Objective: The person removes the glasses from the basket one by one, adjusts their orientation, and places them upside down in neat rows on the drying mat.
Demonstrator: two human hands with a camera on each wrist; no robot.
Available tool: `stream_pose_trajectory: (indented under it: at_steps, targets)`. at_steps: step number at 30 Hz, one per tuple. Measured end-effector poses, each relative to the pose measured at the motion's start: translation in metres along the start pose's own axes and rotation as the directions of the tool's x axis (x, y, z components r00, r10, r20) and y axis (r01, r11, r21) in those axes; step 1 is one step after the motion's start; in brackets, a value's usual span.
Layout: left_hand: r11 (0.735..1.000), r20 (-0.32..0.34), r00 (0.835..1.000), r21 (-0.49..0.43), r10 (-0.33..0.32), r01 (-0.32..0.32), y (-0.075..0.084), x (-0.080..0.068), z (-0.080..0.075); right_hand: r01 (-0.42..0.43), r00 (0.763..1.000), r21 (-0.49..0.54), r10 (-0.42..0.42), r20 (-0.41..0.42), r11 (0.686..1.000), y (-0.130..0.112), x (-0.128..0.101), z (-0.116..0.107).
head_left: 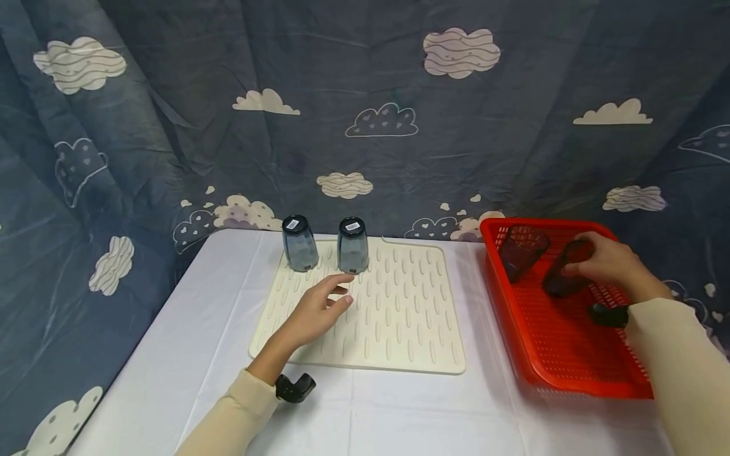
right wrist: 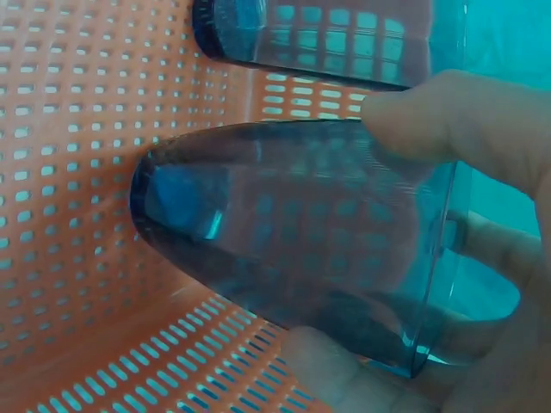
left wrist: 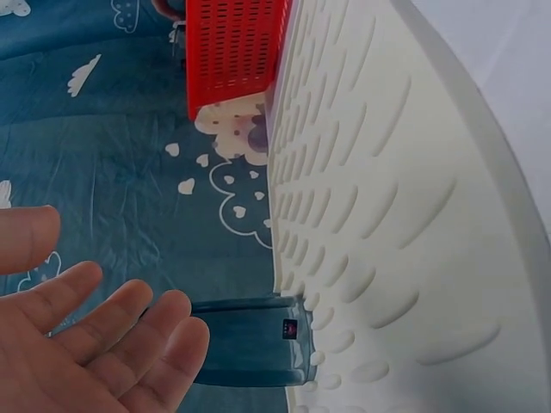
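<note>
Head view shows me, nearest at about 7 o'clock, my left hand [head_left: 319, 310] lying with fingers relaxed and spread on the cream ridged drying mat [head_left: 399, 316], holding nothing. That mat sits on the white table [head_left: 171, 354]. At about 3 o'clock, my right hand [head_left: 610, 263] reaches into the red basket [head_left: 513, 316] and grips a dark tumbler [head_left: 561, 275]; the right wrist view shows thumb and fingers curled round this glass [right wrist: 293, 249] near its open end, the glass tilted over with its closed end against the perforated basket floor [right wrist: 69, 172]. Just beyond it, toward 2 o'clock, a second dark tumbler [head_left: 521, 250] leans inside the basket. Farther off, at the mat's far edge around 11 to 12 o'clock, two blue-grey tumblers stand upside down side by side, left one [head_left: 299, 244] and right one [head_left: 352, 246], close but apart. Behind everything hangs a blue cloud-print cloth [head_left: 365, 95].
</note>
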State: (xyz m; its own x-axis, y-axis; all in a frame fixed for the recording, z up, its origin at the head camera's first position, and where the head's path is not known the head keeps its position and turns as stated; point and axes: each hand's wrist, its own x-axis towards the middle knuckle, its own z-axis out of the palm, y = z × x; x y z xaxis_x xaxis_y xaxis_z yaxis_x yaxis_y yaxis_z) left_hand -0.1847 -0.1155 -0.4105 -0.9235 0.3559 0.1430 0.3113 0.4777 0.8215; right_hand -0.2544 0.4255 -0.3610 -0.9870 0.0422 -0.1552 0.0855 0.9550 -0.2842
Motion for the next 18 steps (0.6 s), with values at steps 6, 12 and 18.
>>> stream_pose_trajectory:
  at_steps: [6,12,18]
  targets:
    - [1.000,0.001,1.000,-0.001,0.003,-0.003,-0.002,0.001,-0.001,0.019,0.997,0.029,-0.017,-0.071,0.999,0.000,-0.012,-0.009]
    - [1.000,-0.005,1.000,0.001,-0.003,0.003,-0.004,0.000,-0.001,-0.022,0.987,0.050,0.029,-0.159,0.999,-0.005,-0.025,-0.024]
    - [1.000,-0.002,1.000,-0.011,-0.018,0.018,-0.002,-0.001,-0.003,-0.061,0.963,0.037,0.068,-0.259,0.997,-0.020,-0.034,-0.037]
